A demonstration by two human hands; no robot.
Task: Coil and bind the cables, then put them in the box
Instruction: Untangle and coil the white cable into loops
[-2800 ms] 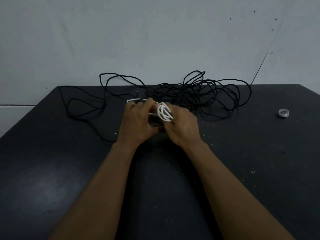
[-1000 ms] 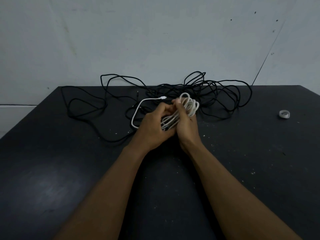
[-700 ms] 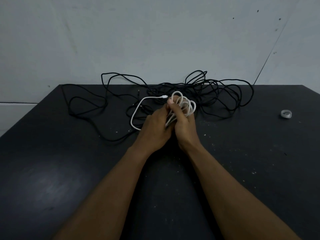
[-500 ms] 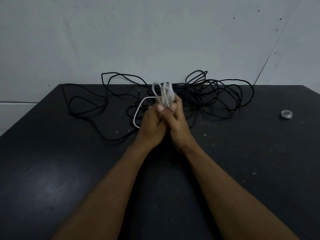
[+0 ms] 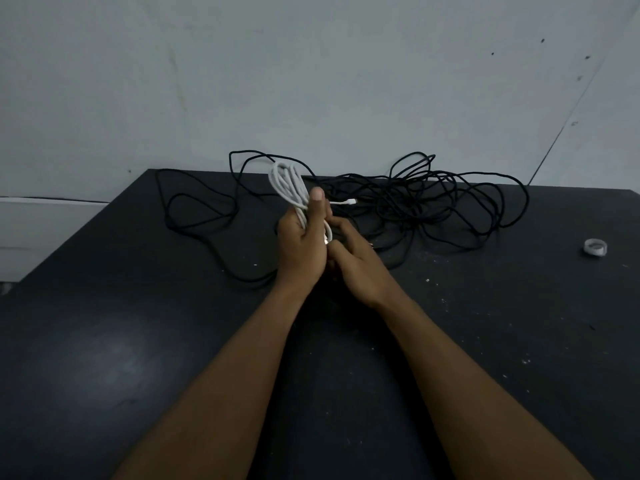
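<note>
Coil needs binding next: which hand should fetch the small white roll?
Probably right. The small white roll lies far off to the right, on the right hand's side, while the left hand grips the white cable coil.

A plain workroom or bench: a scuffed, speckled black table fills the lower frame, a bare grey wall the upper.

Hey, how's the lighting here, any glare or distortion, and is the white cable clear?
Head view: dim, flat light; dull sheen on the dark matte table, lower left; wide-angle bowing at the edges; coiled white cable in the left hand reads clearly.
</note>
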